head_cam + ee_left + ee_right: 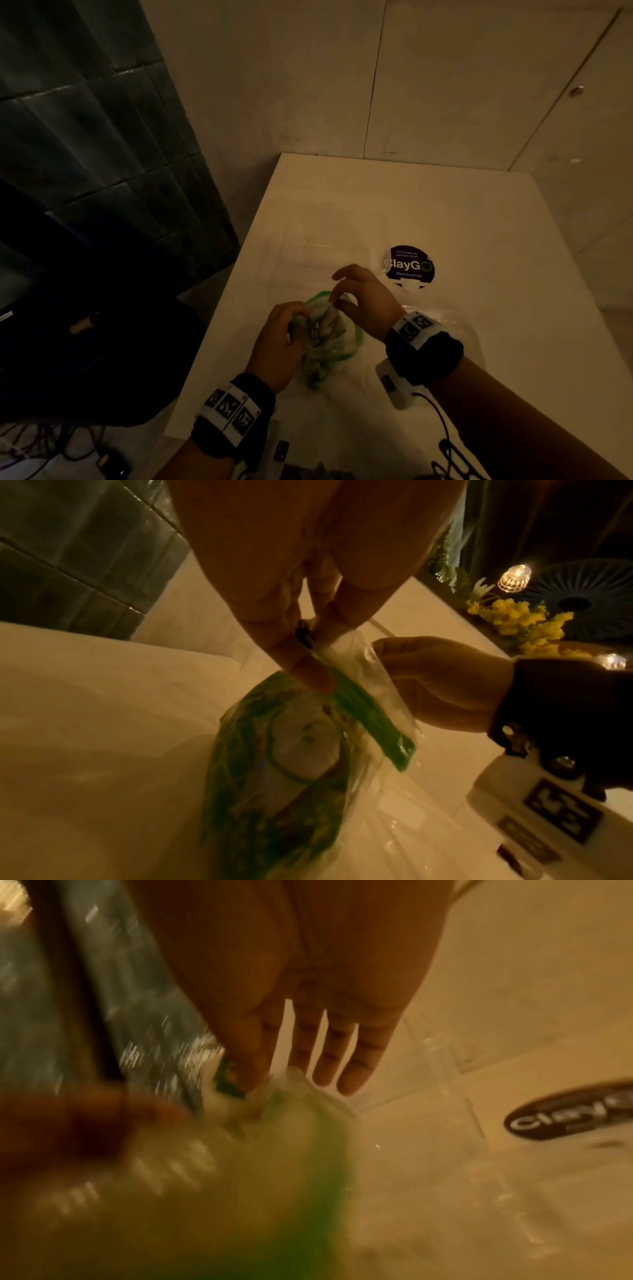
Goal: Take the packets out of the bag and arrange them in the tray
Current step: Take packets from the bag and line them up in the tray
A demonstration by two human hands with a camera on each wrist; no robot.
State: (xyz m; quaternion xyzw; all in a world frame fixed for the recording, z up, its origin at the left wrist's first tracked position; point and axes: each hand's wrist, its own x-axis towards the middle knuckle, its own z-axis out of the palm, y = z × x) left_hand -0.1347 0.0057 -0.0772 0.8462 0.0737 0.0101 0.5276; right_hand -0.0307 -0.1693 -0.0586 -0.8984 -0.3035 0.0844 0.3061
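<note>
Head view shows the opening step: the bag (325, 335) lies on the pale surface (479, 222) between both hands, its green-edged mouth being worked apart. The left hand (279, 346) pinches one lip of the mouth between thumb and fingers. The right hand (363, 301) pinches the opposite lip with thumb and forefinger, its other fingers held straight. The packets (291, 756) all appear to sit inside the bag, white and green through the clear film. The clear tray (325, 246) lies just beyond the bag and looks empty, though its faint outline is hard to read in this dim light. Next, I judge, the mouth must be spread wide enough for a hand to reach in and draw out a first packet.
</note>
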